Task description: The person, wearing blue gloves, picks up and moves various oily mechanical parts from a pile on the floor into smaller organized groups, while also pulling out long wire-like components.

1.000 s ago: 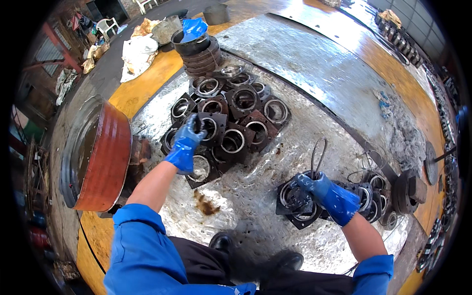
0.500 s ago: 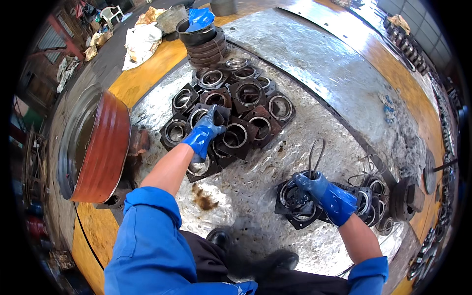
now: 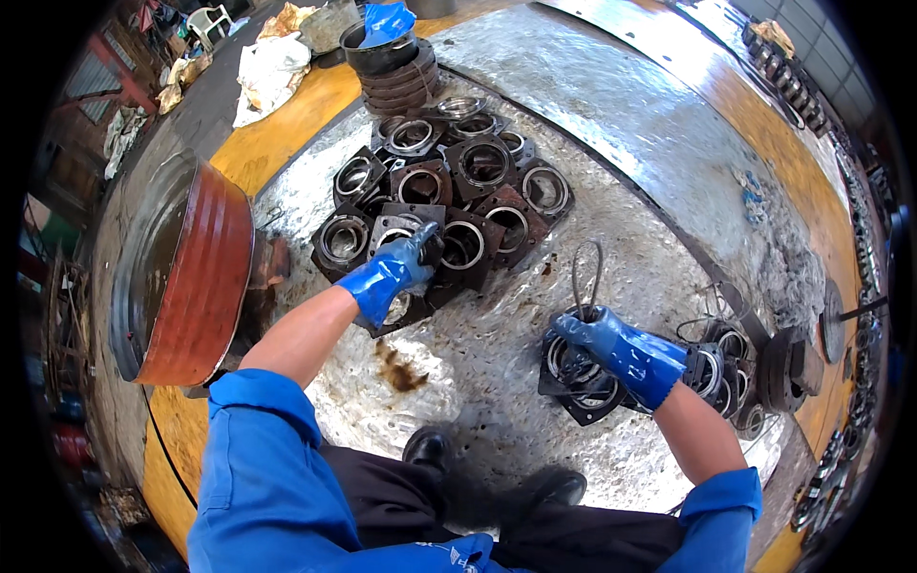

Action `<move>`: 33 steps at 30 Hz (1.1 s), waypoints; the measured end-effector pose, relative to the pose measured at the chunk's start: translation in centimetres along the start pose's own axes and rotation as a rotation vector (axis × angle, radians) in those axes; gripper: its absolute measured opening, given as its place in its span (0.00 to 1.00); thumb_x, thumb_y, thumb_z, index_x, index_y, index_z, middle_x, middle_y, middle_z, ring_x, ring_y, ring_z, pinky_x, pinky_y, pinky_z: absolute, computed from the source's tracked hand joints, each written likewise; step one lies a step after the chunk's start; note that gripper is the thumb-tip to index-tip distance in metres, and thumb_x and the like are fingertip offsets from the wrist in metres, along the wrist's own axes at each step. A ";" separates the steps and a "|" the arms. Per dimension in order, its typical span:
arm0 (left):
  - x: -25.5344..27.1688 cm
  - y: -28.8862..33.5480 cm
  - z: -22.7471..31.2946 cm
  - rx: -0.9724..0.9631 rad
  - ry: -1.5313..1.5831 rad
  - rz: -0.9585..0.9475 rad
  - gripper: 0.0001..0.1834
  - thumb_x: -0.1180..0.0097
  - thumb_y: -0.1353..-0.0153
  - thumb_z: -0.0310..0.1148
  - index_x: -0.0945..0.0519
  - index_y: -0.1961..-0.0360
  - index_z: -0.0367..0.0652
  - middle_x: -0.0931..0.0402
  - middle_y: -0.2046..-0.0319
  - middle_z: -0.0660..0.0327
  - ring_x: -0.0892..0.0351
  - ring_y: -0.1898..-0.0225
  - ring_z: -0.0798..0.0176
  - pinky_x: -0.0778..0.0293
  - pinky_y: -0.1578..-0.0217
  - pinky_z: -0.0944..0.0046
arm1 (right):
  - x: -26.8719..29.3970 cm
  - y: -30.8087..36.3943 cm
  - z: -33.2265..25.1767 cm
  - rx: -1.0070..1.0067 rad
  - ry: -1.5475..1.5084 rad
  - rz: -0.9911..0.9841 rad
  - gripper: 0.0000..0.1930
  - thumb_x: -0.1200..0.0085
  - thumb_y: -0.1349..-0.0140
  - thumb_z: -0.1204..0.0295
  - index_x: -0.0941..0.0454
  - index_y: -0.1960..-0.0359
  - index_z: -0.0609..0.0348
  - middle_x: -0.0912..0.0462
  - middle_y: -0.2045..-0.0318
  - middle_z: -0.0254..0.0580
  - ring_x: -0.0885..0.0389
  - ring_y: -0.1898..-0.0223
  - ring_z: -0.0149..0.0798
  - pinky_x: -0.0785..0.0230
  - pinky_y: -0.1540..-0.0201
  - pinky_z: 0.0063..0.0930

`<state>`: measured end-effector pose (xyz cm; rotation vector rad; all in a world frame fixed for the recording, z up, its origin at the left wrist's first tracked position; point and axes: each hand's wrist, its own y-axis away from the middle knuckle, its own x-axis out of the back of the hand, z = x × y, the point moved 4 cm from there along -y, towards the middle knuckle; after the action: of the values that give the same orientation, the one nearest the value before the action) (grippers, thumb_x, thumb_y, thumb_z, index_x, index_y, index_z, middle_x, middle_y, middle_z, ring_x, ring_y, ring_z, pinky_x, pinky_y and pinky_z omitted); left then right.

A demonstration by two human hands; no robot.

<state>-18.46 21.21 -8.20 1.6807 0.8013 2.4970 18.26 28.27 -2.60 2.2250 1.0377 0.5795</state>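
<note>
My left hand, in a blue rubber glove, reaches into a pile of dark square metal flanges with bright round rings. Its fingers are closed at a small dark piece that is mostly hidden by the glove. Beside it lies a flange, partly covered by the hand. My right hand, gloved the same way, is closed round a bent wire loop that stands up out of the fist. Below that fist lies another ringed flange on the floor, partly hidden.
More flanges and a stack of dark round parts lie right of my right hand. A large rusty drum stands to the left. A black pot sits on stacked rings behind the pile. A wet brown stain marks the floor.
My left hand has come nearer and slightly right, and the dark piece at its fingers has shifted with it. My right hand has moved a little left and up with the wire loop.
</note>
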 end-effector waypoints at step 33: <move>3.9 -6.1 -5.9 -0.074 -0.277 -0.052 0.59 0.23 0.56 0.41 0.43 0.24 0.47 0.41 0.26 0.50 0.39 0.27 0.50 0.38 0.28 0.59 | 0.6 -1.0 1.4 0.052 -0.036 -0.002 0.16 0.36 0.34 0.55 0.15 0.66 0.58 0.18 0.77 0.29 0.24 0.76 0.24 0.31 0.71 0.24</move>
<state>-26.84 25.34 -9.17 1.8959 0.7055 2.1646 18.93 28.83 -4.21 2.2710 1.0476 0.5149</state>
